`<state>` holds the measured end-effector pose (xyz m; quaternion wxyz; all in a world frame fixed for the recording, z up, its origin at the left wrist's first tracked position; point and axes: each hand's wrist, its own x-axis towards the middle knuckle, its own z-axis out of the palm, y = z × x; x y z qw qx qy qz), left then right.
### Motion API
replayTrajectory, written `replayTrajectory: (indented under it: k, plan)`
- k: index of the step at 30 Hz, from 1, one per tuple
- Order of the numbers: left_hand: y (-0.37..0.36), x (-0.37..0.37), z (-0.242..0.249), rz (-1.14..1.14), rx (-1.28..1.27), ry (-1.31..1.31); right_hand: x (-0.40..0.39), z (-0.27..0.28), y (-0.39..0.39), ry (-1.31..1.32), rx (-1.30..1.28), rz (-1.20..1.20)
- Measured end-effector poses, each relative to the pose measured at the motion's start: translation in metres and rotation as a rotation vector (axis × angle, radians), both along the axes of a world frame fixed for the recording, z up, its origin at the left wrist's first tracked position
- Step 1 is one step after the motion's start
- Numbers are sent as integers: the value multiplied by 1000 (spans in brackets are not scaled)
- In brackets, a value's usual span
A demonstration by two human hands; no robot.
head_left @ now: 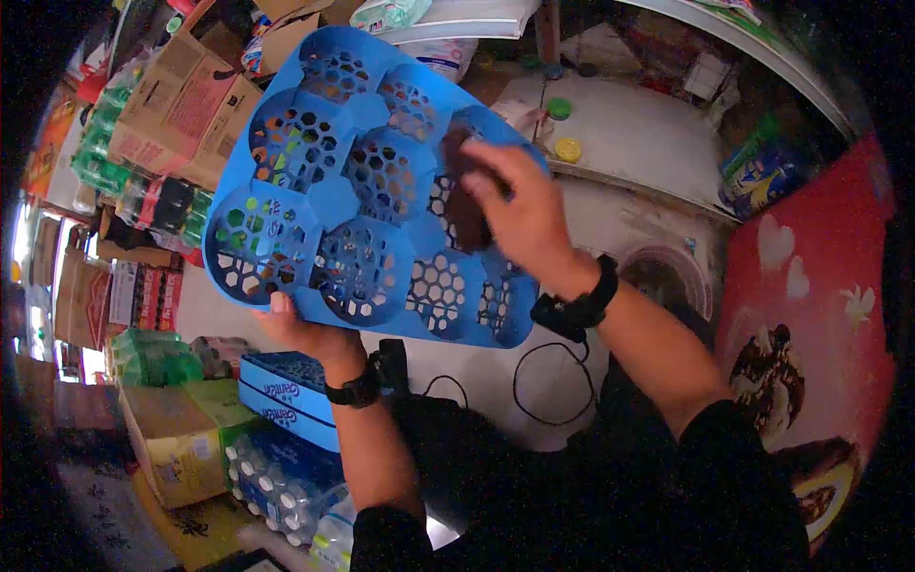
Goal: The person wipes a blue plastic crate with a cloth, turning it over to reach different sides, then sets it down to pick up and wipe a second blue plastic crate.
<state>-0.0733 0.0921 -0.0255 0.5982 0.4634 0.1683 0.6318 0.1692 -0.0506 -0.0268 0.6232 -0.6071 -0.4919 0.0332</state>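
A blue plastic crate (pixel 334 202) with round compartments and honeycomb-holed bottoms is held up, tilted, in front of me. My left hand (pixel 310 334) grips its lower left edge, the thumb over the rim. My right hand (pixel 519 205) is over the crate's right side, its fingers bent round a dark brown cloth-like item (pixel 467 195) that lies against the compartments. The hand and the item are slightly blurred.
Cardboard boxes (pixel 181 105) and green bottles (pixel 102 148) stand at the left. Below the crate are stacked blue crates (pixel 286 396) and packed bottles (pixel 276 486). A shelf (pixel 648 133), a round tub (pixel 701 272) and a red panel (pixel 810 315) are at the right. A black cable (pixel 517 381) lies below.
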Motion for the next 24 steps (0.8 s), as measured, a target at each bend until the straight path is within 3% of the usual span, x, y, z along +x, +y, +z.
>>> replayTrajectory:
  k: [2,5,6,9,13,16,20,24]
  plan:
    - [-4,-1,-2,-18,-3,-13,17,10,1,-15,78,-135]
    - [-20,5,8,-94,-29,-50,7,-18,6,-394,69,-265]
    - [-16,4,3,-66,-29,-51,4,-20,4,-422,85,-182]
    - [2,-7,-7,-7,-48,3,-5,-24,-1,-264,21,106]
    - [6,-11,-8,-64,-29,-44,35,-6,8,-152,119,-295]
    - [-7,-8,-7,-34,-77,-50,70,1,7,28,148,-381]
    - [-9,-19,-19,-50,-30,53,82,-11,6,-339,101,-305]
    - [-28,0,-4,-95,59,17,82,-27,-4,-448,25,-344]
